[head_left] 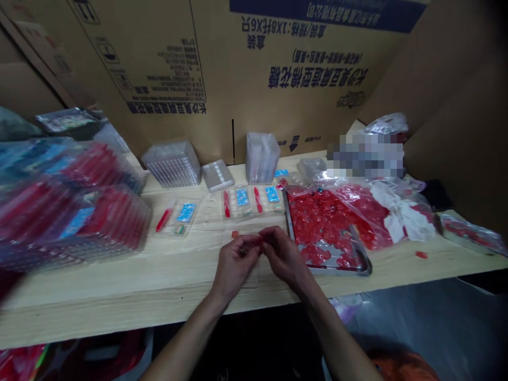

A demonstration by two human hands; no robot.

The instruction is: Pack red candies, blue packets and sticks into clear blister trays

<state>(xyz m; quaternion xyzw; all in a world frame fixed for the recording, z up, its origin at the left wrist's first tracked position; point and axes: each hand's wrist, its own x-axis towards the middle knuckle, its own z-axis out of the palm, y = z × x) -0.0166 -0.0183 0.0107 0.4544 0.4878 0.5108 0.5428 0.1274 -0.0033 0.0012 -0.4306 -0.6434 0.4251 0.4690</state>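
Observation:
My left hand (237, 264) and my right hand (286, 260) meet fingertip to fingertip above the front of the wooden table. Both are closed in a pinch on a small red piece (261, 239), mostly covered by the fingers. Beneath them lies a clear plastic tray (250, 283), partly hidden, with an orange-red bit (235, 234) near its back. Right of my right hand, a metal tray (359, 272) holds a heap of small red pieces (321, 217) in shiny clear wrap.
Filled clear trays with blue cards (242, 196) and red sticks lie behind my hands. Stacked packs (107, 222) crowd the left, blurred. Clear tray stacks (262, 157) stand before a large cardboard box (238, 79). A plastic bag (367, 211) of red pieces lies right.

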